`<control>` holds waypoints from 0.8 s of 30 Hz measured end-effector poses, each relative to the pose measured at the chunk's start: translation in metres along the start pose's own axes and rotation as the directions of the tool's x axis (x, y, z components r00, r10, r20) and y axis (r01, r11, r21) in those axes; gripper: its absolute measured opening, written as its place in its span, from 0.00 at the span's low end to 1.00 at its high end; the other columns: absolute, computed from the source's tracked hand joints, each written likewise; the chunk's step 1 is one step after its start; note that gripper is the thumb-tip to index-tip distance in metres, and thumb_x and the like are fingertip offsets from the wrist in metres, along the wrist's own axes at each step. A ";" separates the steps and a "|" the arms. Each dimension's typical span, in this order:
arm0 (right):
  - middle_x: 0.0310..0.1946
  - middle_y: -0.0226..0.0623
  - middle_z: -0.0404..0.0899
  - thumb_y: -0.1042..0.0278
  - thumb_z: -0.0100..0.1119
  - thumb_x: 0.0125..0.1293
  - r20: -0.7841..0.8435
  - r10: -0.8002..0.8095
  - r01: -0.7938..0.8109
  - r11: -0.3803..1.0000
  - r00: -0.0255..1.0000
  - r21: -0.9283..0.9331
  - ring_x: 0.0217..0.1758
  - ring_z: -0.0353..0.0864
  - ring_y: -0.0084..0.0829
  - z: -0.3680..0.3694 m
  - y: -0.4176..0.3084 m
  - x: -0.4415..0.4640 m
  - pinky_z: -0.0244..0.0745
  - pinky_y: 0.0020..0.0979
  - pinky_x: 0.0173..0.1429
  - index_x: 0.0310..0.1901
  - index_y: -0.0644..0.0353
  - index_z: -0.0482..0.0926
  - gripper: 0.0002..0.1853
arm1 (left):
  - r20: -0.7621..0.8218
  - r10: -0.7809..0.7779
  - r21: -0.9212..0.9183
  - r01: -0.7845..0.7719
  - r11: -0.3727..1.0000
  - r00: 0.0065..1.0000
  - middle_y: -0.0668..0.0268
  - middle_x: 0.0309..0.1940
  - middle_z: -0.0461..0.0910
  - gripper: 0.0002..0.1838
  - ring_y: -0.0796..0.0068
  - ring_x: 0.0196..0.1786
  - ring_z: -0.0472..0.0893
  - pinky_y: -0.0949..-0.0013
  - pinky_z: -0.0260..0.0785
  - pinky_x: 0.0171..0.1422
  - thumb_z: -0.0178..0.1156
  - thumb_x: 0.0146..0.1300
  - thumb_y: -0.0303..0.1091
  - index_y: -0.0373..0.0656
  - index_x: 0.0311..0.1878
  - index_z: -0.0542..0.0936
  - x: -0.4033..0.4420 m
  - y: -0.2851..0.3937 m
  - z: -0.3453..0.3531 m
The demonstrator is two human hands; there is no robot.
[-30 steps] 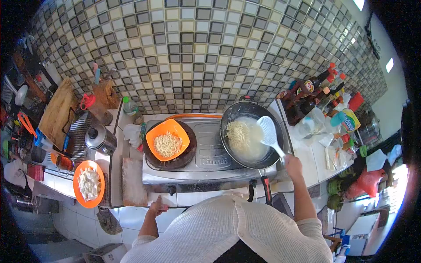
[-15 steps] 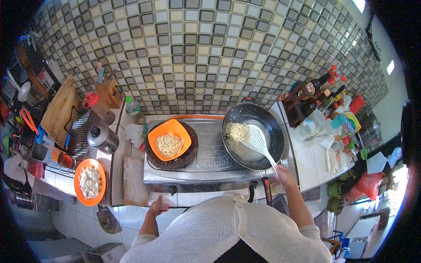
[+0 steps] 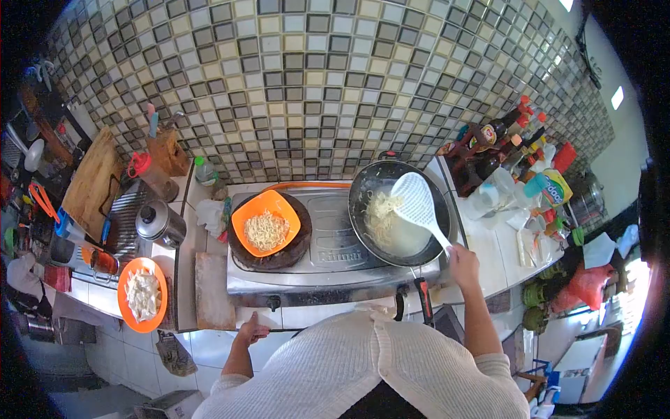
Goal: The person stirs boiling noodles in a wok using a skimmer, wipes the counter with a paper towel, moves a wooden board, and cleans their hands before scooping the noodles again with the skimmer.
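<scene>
My right hand (image 3: 463, 266) is closed round the handle of a white slotted spatula (image 3: 416, 200). The spatula's head is over the right side of a dark pan (image 3: 447, 234) on the right burner. Noodles (image 3: 380, 213) lie in cloudy liquid at the pan's left, beside the spatula's edge. My left hand (image 3: 252, 328) is held near the stove's front edge, fingers apart and holding nothing. An orange square bowl (image 3: 293, 222) with noodles stands on the left burner.
An orange plate (image 3: 124, 307) of white food is at the left, near a metal pot (image 3: 162, 225) and a cutting board (image 3: 93, 183). Bottles (image 3: 488, 134) and plastic containers (image 3: 486, 198) stand at the right. The pan's red-black handle (image 3: 423, 302) points towards me.
The spatula first moved left and lifted noodles, then went back up and to the right. The noodles are now lower in the pan's liquid. My left hand has hardly moved.
</scene>
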State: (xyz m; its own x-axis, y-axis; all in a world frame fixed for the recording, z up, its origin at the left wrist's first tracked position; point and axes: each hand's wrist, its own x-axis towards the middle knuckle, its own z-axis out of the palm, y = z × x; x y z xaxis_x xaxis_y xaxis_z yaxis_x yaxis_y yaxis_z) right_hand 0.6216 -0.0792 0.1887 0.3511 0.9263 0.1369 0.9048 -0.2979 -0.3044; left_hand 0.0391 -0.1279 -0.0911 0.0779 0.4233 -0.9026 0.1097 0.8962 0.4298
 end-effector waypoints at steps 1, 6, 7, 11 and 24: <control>0.27 0.48 0.79 0.59 0.48 0.64 0.001 -0.003 0.003 1.000 1.000 0.000 0.32 0.77 0.52 -0.004 -0.001 0.001 0.70 0.46 0.35 0.37 0.55 0.78 0.12 | -0.001 0.000 -0.002 0.000 1.000 1.000 0.62 0.29 0.83 0.43 0.73 0.28 0.80 0.75 0.55 0.26 0.36 0.57 0.74 0.38 0.35 0.82 -0.001 -0.001 0.000; 0.28 0.47 0.79 0.59 0.46 0.64 0.060 0.065 -0.046 0.962 0.996 -0.268 0.34 0.78 0.50 -0.012 0.017 0.006 0.72 0.47 0.39 0.36 0.54 0.79 0.13 | -0.016 0.014 -0.006 -0.014 1.000 1.000 0.61 0.28 0.83 0.43 0.72 0.28 0.80 0.75 0.57 0.27 0.37 0.57 0.74 0.38 0.34 0.82 0.009 -0.005 -0.003; 0.29 0.48 0.79 0.59 0.45 0.64 0.094 0.086 -0.054 0.953 0.992 -0.297 0.35 0.78 0.50 -0.011 0.019 0.004 0.72 0.47 0.40 0.35 0.55 0.79 0.13 | -0.014 0.017 -0.009 -0.017 1.000 1.000 0.61 0.28 0.83 0.43 0.72 0.28 0.80 0.75 0.57 0.27 0.37 0.57 0.74 0.38 0.34 0.82 0.012 -0.006 -0.003; 0.30 0.49 0.78 0.60 0.44 0.63 0.282 -0.037 0.079 0.987 0.959 -0.138 0.36 0.78 0.50 0.018 0.023 -0.009 0.71 0.48 0.41 0.33 0.57 0.79 0.14 | 0.021 0.006 -0.082 -0.005 0.997 1.000 0.60 0.29 0.83 0.43 0.71 0.29 0.80 0.75 0.60 0.27 0.37 0.57 0.74 0.37 0.35 0.81 0.031 -0.017 -0.009; 0.17 0.40 0.73 0.57 0.47 0.67 0.335 0.102 -0.265 0.832 0.937 0.488 0.20 0.73 0.33 0.072 -0.004 0.015 0.66 0.34 0.28 0.30 0.65 0.74 0.18 | 0.311 -0.024 0.627 -0.186 0.757 0.950 0.65 0.35 0.83 0.30 0.77 0.33 0.80 0.75 0.61 0.26 0.40 0.65 0.62 0.47 0.50 0.78 -0.011 0.038 -0.012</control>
State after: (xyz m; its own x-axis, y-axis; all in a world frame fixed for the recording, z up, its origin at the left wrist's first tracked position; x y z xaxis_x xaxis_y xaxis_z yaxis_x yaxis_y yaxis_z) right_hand 0.6055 -0.0474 0.1237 0.3406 0.9145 -0.2184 0.5418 -0.3807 -0.7493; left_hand 0.0304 -0.0963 -0.0653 0.3797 0.3398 -0.8605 0.6896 0.5161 0.5081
